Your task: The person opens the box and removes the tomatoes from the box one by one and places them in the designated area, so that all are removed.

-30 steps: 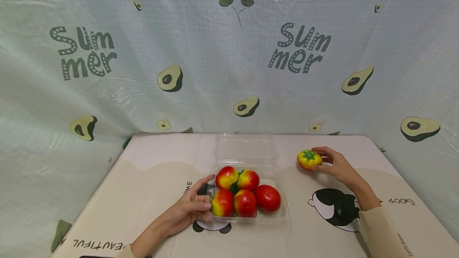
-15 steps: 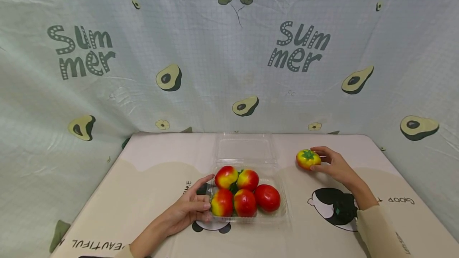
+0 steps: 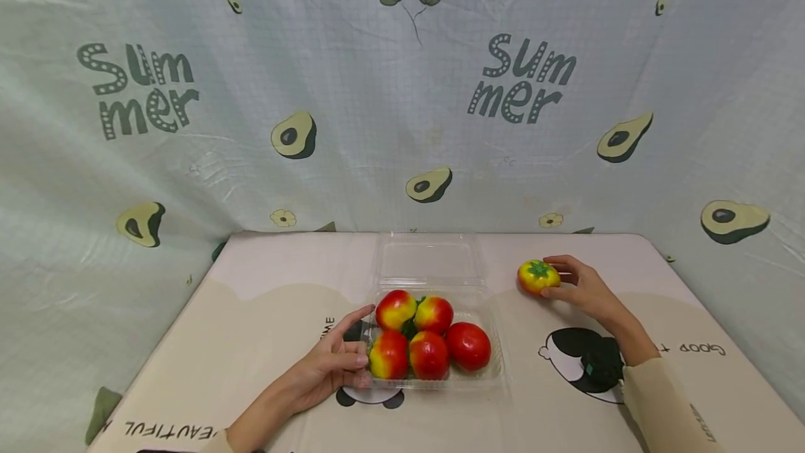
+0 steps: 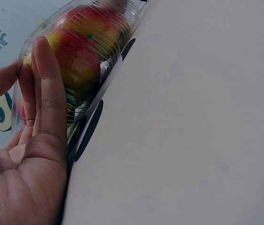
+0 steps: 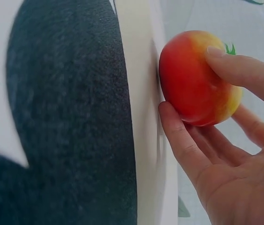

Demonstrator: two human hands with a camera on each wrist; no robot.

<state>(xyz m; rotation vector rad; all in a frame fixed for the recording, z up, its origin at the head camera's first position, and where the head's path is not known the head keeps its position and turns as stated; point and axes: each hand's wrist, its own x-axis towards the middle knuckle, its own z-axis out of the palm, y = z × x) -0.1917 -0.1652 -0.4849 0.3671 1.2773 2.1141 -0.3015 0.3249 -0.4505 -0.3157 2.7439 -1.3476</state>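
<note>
In the head view, a clear plastic clamshell box (image 3: 497,369) stands mid-table with several glossy red and yellow tomatoes (image 3: 430,355) in its base. My left hand (image 3: 330,362) holds the box at its left side. From the left wrist, its fingers (image 4: 50,93) lie along the ribbed wall while the thumb meets the rim. To the right of the box, my right hand (image 3: 585,289) grips another tomato (image 3: 534,277), green calyx upward. In the right wrist view, thumb and fingers curl round that tomato (image 5: 195,79), which is close to the tabletop.
The box's transparent lid (image 3: 430,261) lies folded back behind its base. A printed mat (image 3: 264,341) covers the table, and a patterned curtain (image 3: 352,89) hangs along the back edge and both sides. A small dark object edge (image 3: 163,451) shows at the bottom left.
</note>
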